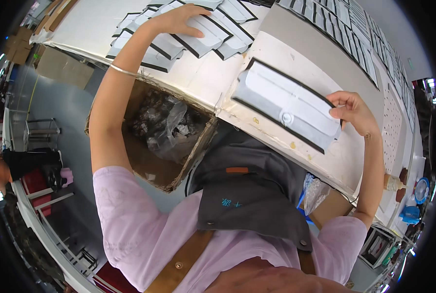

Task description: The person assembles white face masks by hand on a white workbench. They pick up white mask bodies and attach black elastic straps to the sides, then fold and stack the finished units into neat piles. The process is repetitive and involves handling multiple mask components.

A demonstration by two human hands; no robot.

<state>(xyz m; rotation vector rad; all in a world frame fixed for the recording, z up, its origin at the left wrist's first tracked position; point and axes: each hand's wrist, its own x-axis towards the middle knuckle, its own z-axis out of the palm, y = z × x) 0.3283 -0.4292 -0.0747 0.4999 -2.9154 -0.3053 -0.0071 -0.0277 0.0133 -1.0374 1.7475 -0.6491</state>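
Observation:
My right hand (352, 111) pinches the right end of a pale grey flat panel (281, 100) between thumb and fingers. Black strips edge the panel's two long sides, and a small round clear-looking piece sits near its lower middle. It lies over the white tabletop; whether it rests flat or is slightly raised, I cannot tell. At the upper left, my left hand (179, 22) reaches over a spread pile of similar black-edged panels (198, 41). Its fingers are stretched out with the thumb apart, touching or just above the top panels.
An open cardboard box (208, 134) holding crumpled plastic and scraps stands below the table's front edge. Rows of similar panels lie on a grey board (320, 36) at the far right. A small bottle (393, 182) stands at the right edge. Another person (25, 163) is at far left.

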